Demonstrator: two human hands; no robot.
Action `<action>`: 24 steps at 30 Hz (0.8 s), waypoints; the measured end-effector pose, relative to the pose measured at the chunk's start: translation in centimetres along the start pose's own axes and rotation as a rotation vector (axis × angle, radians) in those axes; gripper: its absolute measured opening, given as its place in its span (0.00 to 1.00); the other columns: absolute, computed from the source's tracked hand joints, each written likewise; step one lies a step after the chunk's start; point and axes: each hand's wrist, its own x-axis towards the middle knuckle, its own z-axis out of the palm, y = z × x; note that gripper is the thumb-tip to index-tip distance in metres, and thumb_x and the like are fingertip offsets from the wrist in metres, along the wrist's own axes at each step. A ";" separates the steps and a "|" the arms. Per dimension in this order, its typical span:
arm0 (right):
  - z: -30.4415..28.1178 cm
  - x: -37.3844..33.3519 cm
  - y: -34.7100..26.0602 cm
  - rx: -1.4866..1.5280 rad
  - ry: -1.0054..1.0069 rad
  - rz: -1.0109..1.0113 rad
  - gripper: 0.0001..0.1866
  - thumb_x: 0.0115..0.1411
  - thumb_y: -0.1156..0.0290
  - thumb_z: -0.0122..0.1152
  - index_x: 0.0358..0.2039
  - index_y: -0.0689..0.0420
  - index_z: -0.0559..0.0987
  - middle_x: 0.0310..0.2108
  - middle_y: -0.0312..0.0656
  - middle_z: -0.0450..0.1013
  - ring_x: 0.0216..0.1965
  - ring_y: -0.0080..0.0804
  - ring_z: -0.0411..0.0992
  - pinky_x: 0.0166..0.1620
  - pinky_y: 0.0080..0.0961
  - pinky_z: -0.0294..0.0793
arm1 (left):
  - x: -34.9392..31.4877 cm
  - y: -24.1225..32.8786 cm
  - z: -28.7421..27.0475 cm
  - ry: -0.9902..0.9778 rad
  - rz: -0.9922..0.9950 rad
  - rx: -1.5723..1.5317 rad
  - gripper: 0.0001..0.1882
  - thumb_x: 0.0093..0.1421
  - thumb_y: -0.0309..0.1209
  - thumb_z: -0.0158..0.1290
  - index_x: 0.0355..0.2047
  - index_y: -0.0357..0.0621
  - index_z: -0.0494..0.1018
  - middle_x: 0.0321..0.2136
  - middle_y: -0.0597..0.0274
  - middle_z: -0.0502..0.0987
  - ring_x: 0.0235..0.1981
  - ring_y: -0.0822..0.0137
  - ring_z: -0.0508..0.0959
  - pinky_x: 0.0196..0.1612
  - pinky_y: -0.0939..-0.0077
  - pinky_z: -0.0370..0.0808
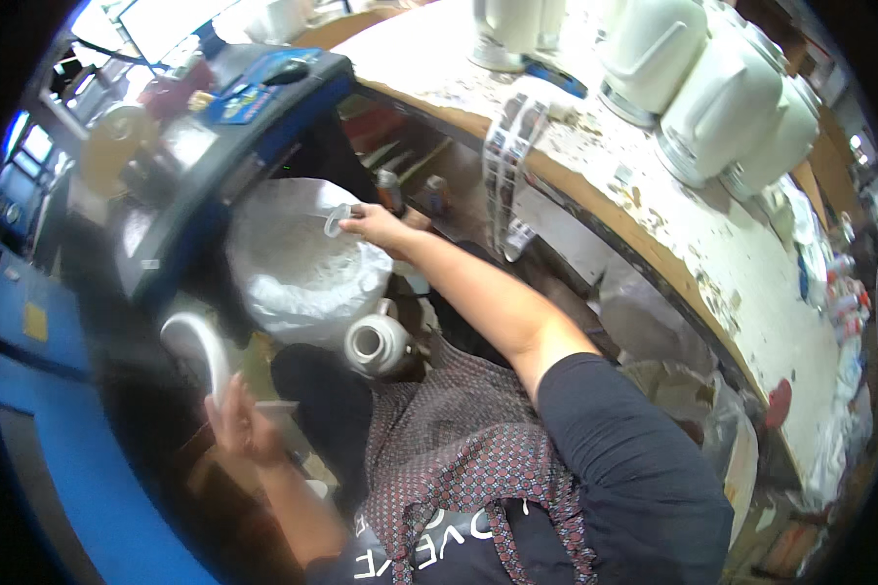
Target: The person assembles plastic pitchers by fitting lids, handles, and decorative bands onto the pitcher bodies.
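My left hand point(244, 429), at the lower left, grips the lower end of a curved white plastic piece point(203, 343), shaped like a jug handle. The hand is slightly blurred. Reaching forward, my right hand point(382, 226) pinches a small translucent ring point(337, 220) above the near right side of a bin lined with a white bag point(312, 304). Loose pale bits lie inside that bag. Between the bin and my lap is a grey-white jug body point(378, 345) with its round opening facing up; neither hand touches it.
Several white jugs point(722, 107) stand on the worn workbench point(605, 185) at the right. A strip of printed labels point(505, 166) hangs over its edge. A dark blue machine table point(254, 122) borders the bin's far left. Blue cabinets point(68, 439) line the left.
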 end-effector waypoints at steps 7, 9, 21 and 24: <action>9.2 -11.2 -5.8 -0.231 -0.245 -0.756 0.36 0.51 0.63 0.64 0.58 0.62 0.61 0.49 0.51 0.67 0.51 0.43 0.67 0.54 0.36 0.65 | 5.3 2.4 1.6 0.178 -0.267 -0.170 0.15 0.60 0.15 0.42 0.45 0.33 0.72 0.32 0.62 0.71 0.27 0.76 0.69 0.29 0.86 0.68; 11.3 -14.1 -5.9 -0.562 -0.252 -0.853 0.37 0.48 0.61 0.65 0.57 0.60 0.63 0.47 0.51 0.68 0.50 0.49 0.66 0.53 0.39 0.65 | 3.8 2.4 3.6 0.109 -0.494 -0.397 0.18 0.61 0.17 0.41 0.52 0.34 0.67 0.35 0.62 0.70 0.28 0.76 0.69 0.32 0.86 0.69; -1.4 -12.3 1.6 0.493 0.333 -0.050 0.19 0.61 0.67 0.56 0.17 0.50 0.59 0.10 0.30 0.57 0.09 0.17 0.53 0.12 0.16 0.51 | 25.7 -7.3 7.3 0.196 0.198 0.086 0.34 0.50 0.26 0.59 0.56 0.37 0.58 0.51 0.45 0.67 0.51 0.50 0.69 0.54 0.61 0.65; 0.0 -12.1 2.8 0.476 0.231 -0.034 0.19 0.62 0.66 0.54 0.15 0.52 0.62 0.11 0.31 0.59 0.11 0.17 0.56 0.15 0.17 0.52 | 34.9 -18.0 7.2 0.252 -0.287 0.360 0.46 0.51 0.38 0.60 0.63 0.39 0.46 0.56 0.41 0.63 0.56 0.50 0.66 0.56 0.68 0.63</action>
